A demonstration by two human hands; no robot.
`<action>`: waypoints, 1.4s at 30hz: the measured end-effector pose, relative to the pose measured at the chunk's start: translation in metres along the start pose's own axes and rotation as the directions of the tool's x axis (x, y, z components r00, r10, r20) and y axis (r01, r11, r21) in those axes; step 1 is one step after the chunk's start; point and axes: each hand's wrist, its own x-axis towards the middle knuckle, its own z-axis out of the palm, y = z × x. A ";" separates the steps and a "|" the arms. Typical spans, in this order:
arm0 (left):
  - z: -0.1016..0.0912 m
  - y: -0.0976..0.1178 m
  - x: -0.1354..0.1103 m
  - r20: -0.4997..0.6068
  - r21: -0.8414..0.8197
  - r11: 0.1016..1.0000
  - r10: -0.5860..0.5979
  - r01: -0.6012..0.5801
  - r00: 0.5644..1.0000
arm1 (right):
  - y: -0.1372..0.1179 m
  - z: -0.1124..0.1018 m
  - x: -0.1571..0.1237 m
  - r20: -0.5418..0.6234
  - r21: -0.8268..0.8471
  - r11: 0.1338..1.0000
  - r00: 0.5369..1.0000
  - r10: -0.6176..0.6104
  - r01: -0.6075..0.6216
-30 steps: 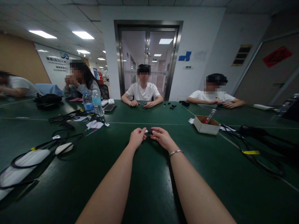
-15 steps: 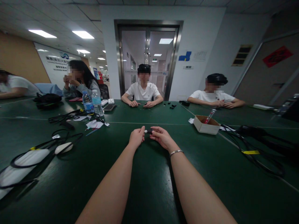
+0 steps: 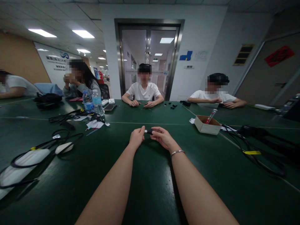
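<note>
Straight ahead of me, just above the green table point(image 3: 150, 175), both hands hold one small black object with a silver part point(image 3: 148, 132). Its kind is too small to make out. My left hand point(image 3: 137, 137) pinches the silver end on the left between thumb and fingers. The dark end on the right sits in the curled fingertips of my right hand point(image 3: 163, 137), which has a silver bracelet at the wrist. The fingers hide both ends of the object, which lies about level.
To the left are two water bottles point(image 3: 97, 103), black cables point(image 3: 70, 116), paper scraps point(image 3: 96, 124) and a white mouse point(image 3: 64, 148). A small open box point(image 3: 207, 128) stands right, near a cable with a yellow tag point(image 3: 252, 152). Several people sit around the table.
Both hands stay in nearly the same place, still on the object. Slightly more of its black part shows between the fingers now.
</note>
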 end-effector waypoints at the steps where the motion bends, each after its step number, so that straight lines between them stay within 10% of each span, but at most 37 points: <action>1: 0.000 -0.001 0.000 0.003 -0.013 1.000 0.019 -0.019 1.000 | 0.000 0.000 0.000 -0.009 -0.001 1.000 1.000 0.004 -0.004; 20: 0.006 -0.003 0.002 0.044 -0.212 0.973 0.099 -0.087 0.994 | 0.001 0.007 0.004 -0.193 0.025 1.000 0.981 0.024 -0.019; 42: 0.007 -0.004 0.002 0.067 -0.186 0.982 0.052 -0.038 0.996 | 0.000 0.006 0.002 -0.124 0.012 1.000 0.992 0.029 -0.028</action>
